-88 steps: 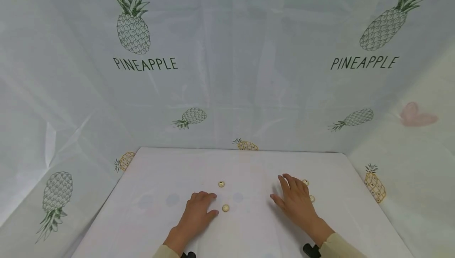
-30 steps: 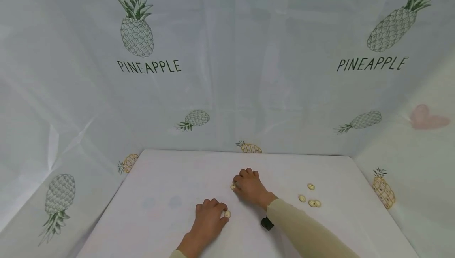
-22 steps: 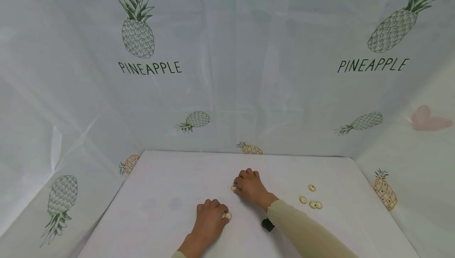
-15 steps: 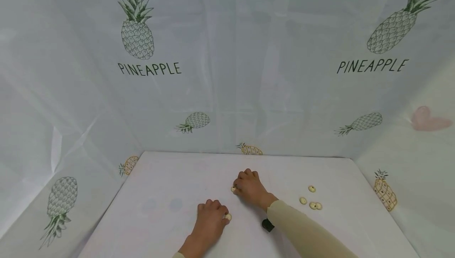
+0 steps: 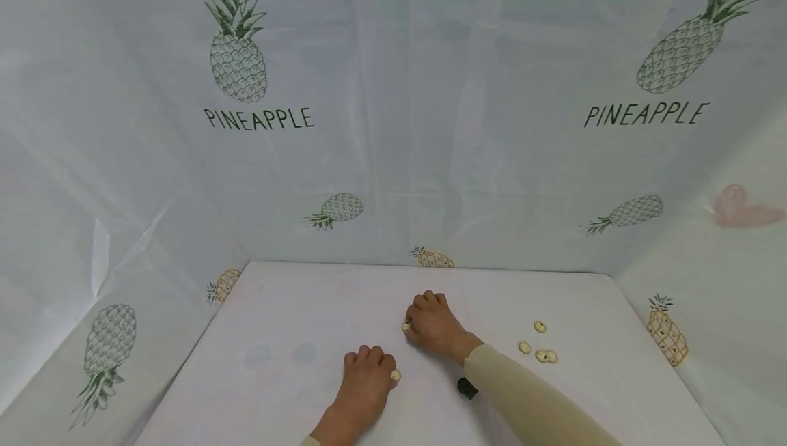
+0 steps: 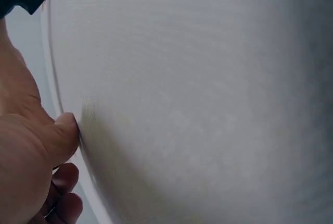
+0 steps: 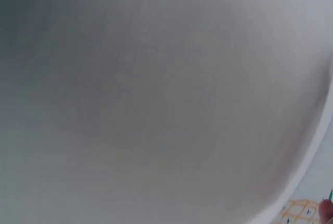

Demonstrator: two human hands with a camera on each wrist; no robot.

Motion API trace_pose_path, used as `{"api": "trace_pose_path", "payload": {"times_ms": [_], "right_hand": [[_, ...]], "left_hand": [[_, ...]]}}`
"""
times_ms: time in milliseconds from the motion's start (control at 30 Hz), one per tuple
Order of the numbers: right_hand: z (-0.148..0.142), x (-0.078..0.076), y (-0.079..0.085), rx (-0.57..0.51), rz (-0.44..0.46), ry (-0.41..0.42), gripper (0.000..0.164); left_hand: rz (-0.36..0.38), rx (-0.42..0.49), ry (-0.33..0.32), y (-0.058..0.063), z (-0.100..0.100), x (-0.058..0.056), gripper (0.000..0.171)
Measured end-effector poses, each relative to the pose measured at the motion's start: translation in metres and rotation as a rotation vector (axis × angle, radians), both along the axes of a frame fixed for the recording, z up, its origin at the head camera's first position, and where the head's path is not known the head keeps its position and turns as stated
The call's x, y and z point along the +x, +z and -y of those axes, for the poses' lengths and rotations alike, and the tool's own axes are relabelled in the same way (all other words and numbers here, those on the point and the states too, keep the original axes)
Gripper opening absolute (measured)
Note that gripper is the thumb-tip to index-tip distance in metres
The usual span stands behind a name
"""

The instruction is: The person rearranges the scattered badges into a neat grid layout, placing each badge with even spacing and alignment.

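Note:
My left hand (image 5: 365,379) rests low over the white table in the head view, fingers curled, pinching a small round pale-yellow disc (image 5: 396,375) at its thumb side. Farther back and to the right, my right hand (image 5: 433,323) also has bent fingers and pinches a second pale-yellow disc (image 5: 406,326), partly covered by its fingertips. In the left wrist view the left hand (image 6: 36,166) shows its bent thumb and fingertips; no disc is visible there. Only a fingertip of the right hand (image 7: 326,212) shows in its wrist view.
Several more discs (image 5: 525,347) lie at the right of the white tabletop (image 5: 295,405), two of them overlapping or touching. A pale cloth printed with pineapples (image 5: 238,67) surrounds the table's back and sides. A black wrist-camera part (image 5: 467,388) sits under the right sleeve.
Since the oldest frame, my right hand has left the right-hand discs and moved left to the far disc. My left hand has closed on the near disc. Both barely move over the last second.

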State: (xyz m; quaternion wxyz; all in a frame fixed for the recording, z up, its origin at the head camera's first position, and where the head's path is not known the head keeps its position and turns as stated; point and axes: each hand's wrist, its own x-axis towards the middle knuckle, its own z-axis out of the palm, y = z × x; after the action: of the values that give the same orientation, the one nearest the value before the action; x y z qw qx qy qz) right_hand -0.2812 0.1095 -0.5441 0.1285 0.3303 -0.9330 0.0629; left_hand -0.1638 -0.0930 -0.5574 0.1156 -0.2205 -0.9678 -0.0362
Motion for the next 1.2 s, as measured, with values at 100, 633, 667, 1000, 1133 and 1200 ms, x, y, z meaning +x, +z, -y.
{"api": "trace_pose_path", "payload": {"times_ms": [100, 633, 667, 1000, 1133, 1200], "right_hand": [[-0.014, -0.005, 0.003, 0.030, -0.024, 0.001, 0.015], [-0.106, -0.024, 0.009, -0.013, -0.050, -0.075, 0.016], [-0.107, -0.023, 0.007, -0.010, -0.039, -0.075, 0.016], [-0.110, -0.021, -0.005, -0.013, -0.026, -0.067, 0.015], [-0.114, -0.022, -0.009, -0.021, -0.015, -0.068, 0.014], [-0.115, -0.024, -0.010, -0.023, -0.007, -0.072, 0.014]], "left_hand": [[0.032, -0.012, 0.010, 0.001, -0.002, 0.001, 0.028], [0.085, -0.001, 0.000, -0.009, 0.004, 0.005, 0.031], [0.089, 0.000, 0.001, -0.008, 0.004, 0.004, 0.031], [0.115, 0.041, -0.002, -0.004, 0.001, 0.000, 0.028], [0.103, 0.062, -0.009, -0.006, 0.000, -0.002, 0.027], [0.096, 0.063, -0.012, -0.006, -0.001, -0.003, 0.027]]}}
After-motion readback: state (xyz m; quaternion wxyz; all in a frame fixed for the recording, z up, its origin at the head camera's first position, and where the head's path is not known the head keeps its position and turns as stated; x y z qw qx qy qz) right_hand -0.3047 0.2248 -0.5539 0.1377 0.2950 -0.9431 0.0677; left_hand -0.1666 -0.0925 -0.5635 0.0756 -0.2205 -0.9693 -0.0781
